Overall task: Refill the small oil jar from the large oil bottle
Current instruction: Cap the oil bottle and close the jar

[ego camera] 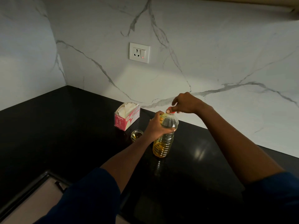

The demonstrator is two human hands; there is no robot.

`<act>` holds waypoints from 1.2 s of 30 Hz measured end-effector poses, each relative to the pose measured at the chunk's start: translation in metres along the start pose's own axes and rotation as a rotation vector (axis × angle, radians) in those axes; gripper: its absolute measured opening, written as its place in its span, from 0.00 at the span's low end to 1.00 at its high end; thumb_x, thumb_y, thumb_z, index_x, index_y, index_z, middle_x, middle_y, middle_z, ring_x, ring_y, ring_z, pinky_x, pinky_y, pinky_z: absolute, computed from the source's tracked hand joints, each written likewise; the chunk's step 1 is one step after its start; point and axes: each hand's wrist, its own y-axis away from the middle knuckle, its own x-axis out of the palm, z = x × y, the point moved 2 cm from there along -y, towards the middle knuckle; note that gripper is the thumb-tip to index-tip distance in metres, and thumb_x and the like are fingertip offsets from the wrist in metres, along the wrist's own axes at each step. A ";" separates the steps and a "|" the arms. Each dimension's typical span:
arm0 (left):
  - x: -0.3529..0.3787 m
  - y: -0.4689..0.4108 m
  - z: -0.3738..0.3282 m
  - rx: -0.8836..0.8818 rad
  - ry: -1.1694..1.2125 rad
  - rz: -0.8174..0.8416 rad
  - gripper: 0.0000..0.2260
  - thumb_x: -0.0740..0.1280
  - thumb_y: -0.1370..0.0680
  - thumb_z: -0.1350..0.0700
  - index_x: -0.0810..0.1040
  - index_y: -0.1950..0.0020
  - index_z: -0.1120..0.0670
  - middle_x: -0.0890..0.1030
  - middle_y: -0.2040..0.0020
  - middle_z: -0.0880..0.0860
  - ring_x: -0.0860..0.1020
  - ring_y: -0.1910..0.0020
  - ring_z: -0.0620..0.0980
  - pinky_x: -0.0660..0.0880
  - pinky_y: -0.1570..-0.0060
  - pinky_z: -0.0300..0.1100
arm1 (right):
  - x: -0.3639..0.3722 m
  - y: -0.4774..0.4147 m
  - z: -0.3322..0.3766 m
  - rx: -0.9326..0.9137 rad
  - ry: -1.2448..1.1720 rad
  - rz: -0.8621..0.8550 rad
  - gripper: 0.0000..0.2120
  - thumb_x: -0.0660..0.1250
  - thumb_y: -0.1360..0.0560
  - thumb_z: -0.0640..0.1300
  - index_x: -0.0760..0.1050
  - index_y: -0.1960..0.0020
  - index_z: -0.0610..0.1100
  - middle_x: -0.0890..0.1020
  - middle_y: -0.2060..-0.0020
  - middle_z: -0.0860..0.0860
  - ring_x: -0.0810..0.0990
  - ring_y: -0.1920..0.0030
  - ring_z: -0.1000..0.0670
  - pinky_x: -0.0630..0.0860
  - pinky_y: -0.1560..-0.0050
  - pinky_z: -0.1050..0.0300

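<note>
Two marble walls [210, 62] back our black table [64, 126]; our left hand [157, 126] grips the standing large oil bottle [163, 143], our right hand [186, 103] pinches its red cap [169, 108], small oil jar [137, 135] just left

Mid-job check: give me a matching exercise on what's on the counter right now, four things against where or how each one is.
Things:
1. large oil bottle
2. red cap
3. small jar
4. tissue box

States:
A. pinched by the right hand
B. pink and white, farthest back
C. gripped round its shoulder by the left hand
D. open-topped, standing on the counter left of the bottle

Pairs: 1-C, 2-A, 3-D, 4-B.
</note>
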 end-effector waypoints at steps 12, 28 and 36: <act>0.004 -0.004 -0.004 -0.060 0.019 0.020 0.40 0.75 0.31 0.51 0.54 0.28 0.50 0.68 0.32 0.56 0.70 0.34 0.55 0.71 0.44 0.44 | -0.004 -0.001 0.000 0.087 0.005 -0.122 0.18 0.71 0.29 0.52 0.81 0.54 0.36 0.83 0.64 0.44 0.80 0.67 0.51 0.76 0.54 0.57; 0.017 -0.014 -0.014 -0.114 0.129 0.050 0.39 0.75 0.32 0.53 0.55 0.29 0.49 0.67 0.32 0.55 0.70 0.35 0.55 0.72 0.42 0.47 | -0.009 0.000 -0.011 0.066 -0.107 -0.080 0.18 0.71 0.28 0.40 0.76 0.40 0.38 0.81 0.44 0.42 0.79 0.45 0.45 0.71 0.45 0.57; 0.037 -0.038 -0.022 -0.099 0.126 0.062 0.39 0.76 0.33 0.52 0.56 0.30 0.48 0.68 0.33 0.55 0.70 0.35 0.54 0.72 0.44 0.44 | -0.010 -0.006 -0.040 0.239 -0.031 -0.127 0.27 0.70 0.30 0.57 0.78 0.49 0.32 0.82 0.53 0.40 0.80 0.52 0.42 0.74 0.53 0.53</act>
